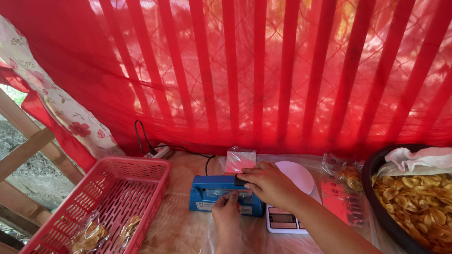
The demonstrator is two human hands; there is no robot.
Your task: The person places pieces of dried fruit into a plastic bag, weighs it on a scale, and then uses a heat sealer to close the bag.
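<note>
- Sitting at the lower centre of the frame, a blue heat sealer [222,193] rests on a brown paper-covered table [172,237].
- The right hand [270,185] lies curled over the sealer's right end, fingers closed down on its black press arm.
- The left hand [225,213] sits just below the sealer's front edge, fingers pinched on a clear plastic bag [244,242] fed into the jaw area.
- A small clear packet with pink contents [240,159] stands just behind the sealer, touching the right hand's upper side.
- A white kitchen scale [289,202] with a round platform sits just right of the sealer, partly under the right forearm.
- Right of the scale lie more clear packets of chips [344,187].
- At the lower right, a dark round tray [374,196] holds a heap of golden chips [433,208] and a white cloth [424,158].
- At the lower left, a pink plastic basket [133,170] holds two sealed chip packets [88,238].
- A white power strip [158,152] lies behind the basket.
- A red cloth [264,60] hangs across the upper frame.
</note>
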